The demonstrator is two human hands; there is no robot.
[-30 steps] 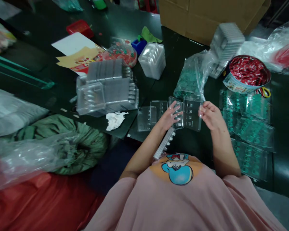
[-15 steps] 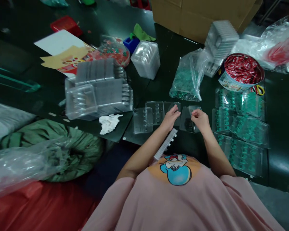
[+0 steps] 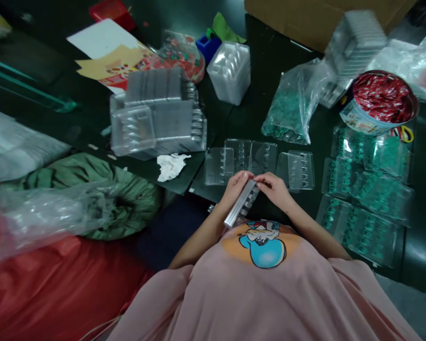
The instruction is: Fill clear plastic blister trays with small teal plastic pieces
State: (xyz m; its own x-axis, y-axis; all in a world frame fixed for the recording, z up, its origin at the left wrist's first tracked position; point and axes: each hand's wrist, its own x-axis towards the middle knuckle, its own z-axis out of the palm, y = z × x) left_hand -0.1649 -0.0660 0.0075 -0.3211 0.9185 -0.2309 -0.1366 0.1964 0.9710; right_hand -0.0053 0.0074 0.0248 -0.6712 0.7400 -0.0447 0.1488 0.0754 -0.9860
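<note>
One left hand point(image 3: 235, 188), one right hand point(image 3: 277, 190). One small stack of trays point(image 3: 238, 207). Five clear trays point(image 3: 264, 155) lie in a row. At least six green-filled trays point(image 3: 371, 234); overlap hides the exact number. One tin point(image 3: 367, 121), one bag of green pieces point(image 3: 289, 106), one tissue point(image 3: 171, 166), one cardboard box point(image 3: 301, 19).

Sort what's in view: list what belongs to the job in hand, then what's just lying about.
Likely part of the job:
stack of clear trays, with the left hand and right hand at its far end
row of clear trays beyond the hands
trays with green pieces
bag of green pieces

Apparently just lying about:
crumpled white tissue
red container
cardboard box
</note>
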